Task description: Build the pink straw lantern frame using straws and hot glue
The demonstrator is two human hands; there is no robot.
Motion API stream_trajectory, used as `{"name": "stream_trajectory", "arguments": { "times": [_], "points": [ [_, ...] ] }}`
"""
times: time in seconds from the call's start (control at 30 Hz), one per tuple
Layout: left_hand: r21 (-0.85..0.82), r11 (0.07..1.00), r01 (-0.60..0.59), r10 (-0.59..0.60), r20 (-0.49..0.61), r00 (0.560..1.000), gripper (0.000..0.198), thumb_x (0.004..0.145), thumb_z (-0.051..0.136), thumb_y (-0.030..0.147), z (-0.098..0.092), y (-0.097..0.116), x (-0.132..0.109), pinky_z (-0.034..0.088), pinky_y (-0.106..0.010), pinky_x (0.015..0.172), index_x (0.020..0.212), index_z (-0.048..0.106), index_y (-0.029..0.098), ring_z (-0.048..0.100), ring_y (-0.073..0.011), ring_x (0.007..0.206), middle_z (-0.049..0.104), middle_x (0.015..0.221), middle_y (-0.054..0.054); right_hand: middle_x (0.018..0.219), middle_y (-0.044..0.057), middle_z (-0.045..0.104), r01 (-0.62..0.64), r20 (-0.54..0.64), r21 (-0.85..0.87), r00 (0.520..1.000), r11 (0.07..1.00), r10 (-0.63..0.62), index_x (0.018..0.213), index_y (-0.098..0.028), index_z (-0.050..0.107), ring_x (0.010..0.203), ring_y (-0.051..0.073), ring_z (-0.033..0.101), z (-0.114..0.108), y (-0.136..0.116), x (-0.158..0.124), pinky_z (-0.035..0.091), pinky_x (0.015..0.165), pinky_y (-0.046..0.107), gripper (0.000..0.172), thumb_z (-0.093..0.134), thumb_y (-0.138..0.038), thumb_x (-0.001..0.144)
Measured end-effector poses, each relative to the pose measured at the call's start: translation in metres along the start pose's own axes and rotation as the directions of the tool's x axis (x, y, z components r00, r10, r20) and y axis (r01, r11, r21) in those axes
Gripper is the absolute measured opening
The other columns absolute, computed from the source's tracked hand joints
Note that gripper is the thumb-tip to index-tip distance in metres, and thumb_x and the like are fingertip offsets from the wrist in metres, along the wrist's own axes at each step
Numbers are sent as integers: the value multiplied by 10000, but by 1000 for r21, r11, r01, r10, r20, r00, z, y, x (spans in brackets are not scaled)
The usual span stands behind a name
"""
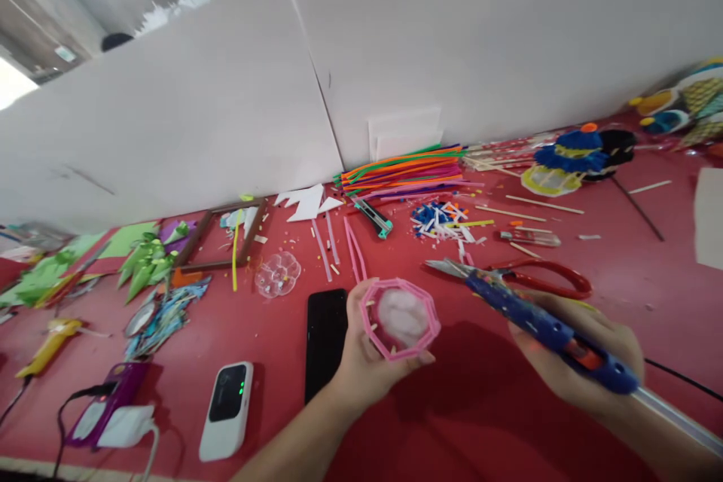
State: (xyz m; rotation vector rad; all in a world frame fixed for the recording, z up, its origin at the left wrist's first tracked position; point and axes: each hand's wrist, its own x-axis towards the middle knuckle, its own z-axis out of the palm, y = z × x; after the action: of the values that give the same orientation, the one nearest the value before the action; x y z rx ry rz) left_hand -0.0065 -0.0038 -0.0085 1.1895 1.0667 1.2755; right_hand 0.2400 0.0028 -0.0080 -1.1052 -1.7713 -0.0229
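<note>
My left hand [361, 361] is closed round a small pink craft basket [432, 316], its many-sided rim facing up. White fluffy stuffing [402, 315] shows inside, and short pale sticks line its wall. In my right hand [587, 361] is a blue hot glue gun [525, 316], a clear glue stick [672, 418] coming out of its rear. The glue gun's nozzle points left, above the table and a little apart from the basket's rim. Just behind the glue gun lie red-handled scissors [565, 275], their blades partly covered by it.
A black phone [324, 339] and a white device [227, 410] lie left of my left hand. Farther back are a cutter knife [373, 217], pipe cleaners [401, 179] and yarn scraps [437, 220]. A yellow glue gun [53, 346] and a purple power strip [110, 403] with cords sit far left.
</note>
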Motion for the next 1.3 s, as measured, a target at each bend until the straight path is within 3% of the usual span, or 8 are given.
{"name": "stream_trajectory", "arguments": {
  "times": [0.2, 0.37, 0.47, 0.6, 0.77, 1.0, 1.13, 1.3],
  "points": [
    [-8, 1000, 14, -15, -46, 999, 779, 556, 937, 290, -3, 4, 6, 548, -430, 999, 1213, 520, 260, 636, -279, 1167, 626, 1197, -65, 594, -37, 697, -209, -59, -34, 977, 977, 207, 854, -250, 630, 407, 158, 623, 6, 7, -1, 482, 420, 232, 46, 627, -284, 823],
    [-30, 994, 103, -103, -7, 995, 867, 541, 943, 263, -7, -3, 4, 592, -417, 929, 1295, 517, 271, 662, -305, 1148, 674, 1128, -69, 679, -12, 733, -79, -45, -19, 996, 997, 78, 905, -261, 633, 413, 153, 629, 3, 8, 4, 490, 436, 241, 100, 627, -225, 812],
    [-30, 996, 83, -84, -24, 996, 893, 550, 937, 261, -8, -6, 3, 600, -404, 915, 1331, 504, 268, 680, -300, 1126, 681, 1202, -92, 739, 10, 749, 27, 14, 22, 1000, 999, -28, 975, -270, 634, 501, 188, 690, 0, 8, 4, 532, 488, 265, 197, 610, -192, 796],
    [-12, 997, 73, -74, -43, 996, 868, 584, 916, 269, -6, 3, 2, 584, -408, 946, 1347, 502, 234, 681, -299, 1137, 681, 1249, -122, 823, 20, 770, 83, 56, 18, 995, 996, -84, 1027, -278, 639, 600, 220, 733, 0, 11, -2, 577, 551, 300, 257, 621, -197, 784],
    [4, 999, 49, -49, -49, 998, 773, 627, 885, 314, -4, 15, 7, 560, -430, 975, 1310, 544, 193, 703, -299, 1082, 714, 1170, -128, 791, 10, 762, 136, 36, 62, 990, 989, -138, 1049, -271, 627, 570, 219, 718, 6, 14, -5, 573, 526, 308, 265, 614, -215, 791],
    [-19, 999, 47, -48, -51, 998, 751, 601, 900, 308, -3, 13, 7, 561, -408, 964, 1272, 576, 213, 679, -291, 1125, 697, 1232, -115, 718, -27, 727, -12, 99, 24, 995, 1000, 10, 994, -293, 605, 537, 205, 708, -4, 6, -1, 570, 553, 280, 255, 603, -170, 770],
    [-10, 998, 61, -61, -27, 998, 746, 612, 898, 307, -3, 13, 5, 572, -402, 943, 1275, 569, 211, 699, -277, 1070, 722, 1158, -100, 771, -11, 748, 31, 78, 19, 996, 999, -33, 1024, -289, 603, 556, 218, 720, -2, 8, -2, 579, 560, 288, 283, 614, -197, 756],
    [2, 999, 48, -48, -48, 998, 774, 614, 898, 342, -3, 14, 6, 549, -426, 1002, 1297, 558, 212, 670, -303, 1152, 690, 1243, -122, 721, -18, 731, 24, 86, 34, 996, 999, -27, 1011, -299, 607, 529, 224, 708, 2, 9, -1, 568, 528, 297, 280, 611, -176, 758]
  ]
}}
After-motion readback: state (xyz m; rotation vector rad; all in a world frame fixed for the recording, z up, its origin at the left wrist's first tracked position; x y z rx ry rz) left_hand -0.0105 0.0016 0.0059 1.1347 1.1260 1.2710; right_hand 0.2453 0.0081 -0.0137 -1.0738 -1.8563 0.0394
